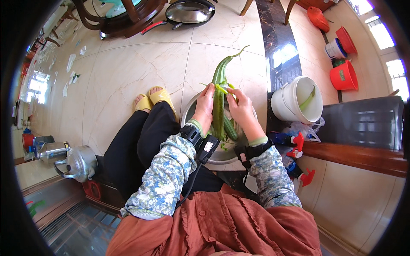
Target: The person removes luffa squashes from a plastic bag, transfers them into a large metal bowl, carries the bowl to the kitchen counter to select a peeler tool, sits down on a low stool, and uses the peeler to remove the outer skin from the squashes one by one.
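Observation:
A long ridge gourd (218,115) slants over a metal basin (221,158), its thin curved stem end pointing away from me. My left hand (205,104) grips the gourd along its left side. In my right hand (241,105) is a yellow-green peeler (221,89), its head against the gourd near the upper part. The fingers hide most of the peeler's handle. Inside the basin lies a second, shorter green gourd (230,128), with bits of green peel (224,147) around it.
Right of the basin stands a white bucket (288,100) holding a green gourd-like vegetable (308,100). Spray bottles with red triggers (298,142) are near my right forearm. A lidded frying pan (190,14) sits on the floor ahead; a metal kettle (81,161) is at left.

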Demonstrator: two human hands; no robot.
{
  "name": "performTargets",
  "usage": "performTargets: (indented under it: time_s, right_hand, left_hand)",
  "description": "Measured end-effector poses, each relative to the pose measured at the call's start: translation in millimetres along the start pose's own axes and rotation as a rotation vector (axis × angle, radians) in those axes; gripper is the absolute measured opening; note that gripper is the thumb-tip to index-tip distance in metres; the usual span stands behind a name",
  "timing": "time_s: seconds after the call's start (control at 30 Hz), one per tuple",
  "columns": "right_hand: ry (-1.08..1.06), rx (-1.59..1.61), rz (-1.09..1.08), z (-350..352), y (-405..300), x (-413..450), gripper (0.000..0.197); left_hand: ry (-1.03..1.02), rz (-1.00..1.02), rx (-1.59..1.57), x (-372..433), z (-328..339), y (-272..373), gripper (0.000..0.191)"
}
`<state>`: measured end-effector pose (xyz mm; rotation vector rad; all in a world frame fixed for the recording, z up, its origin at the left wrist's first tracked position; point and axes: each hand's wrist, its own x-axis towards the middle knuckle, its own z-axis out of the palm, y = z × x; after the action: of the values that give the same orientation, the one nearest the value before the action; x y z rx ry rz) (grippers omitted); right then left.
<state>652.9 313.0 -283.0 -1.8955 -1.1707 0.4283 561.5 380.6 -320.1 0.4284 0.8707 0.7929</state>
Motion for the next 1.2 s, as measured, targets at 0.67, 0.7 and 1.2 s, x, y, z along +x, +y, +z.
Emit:
performTargets:
  time_s: [0.67, 0.7, 1.2]
  right_hand:
    - [-0.216, 0.248, 0.363, -22, 62, -101, 0.022]
    - [-0.214, 0.598, 0.540, -22, 59, -93, 0.024]
    - [-0.170, 0.527, 0.375, -17, 50, -74, 0.028]
  left_hand:
    - [0.089, 0.088, -0.037, 12, 3, 27, 0.046]
    - [0.092, 0.086, -0.039, 16, -1, 25, 0.046]
    - [-0.056, -0.139, 0.138, 20, -16, 16, 0.049]
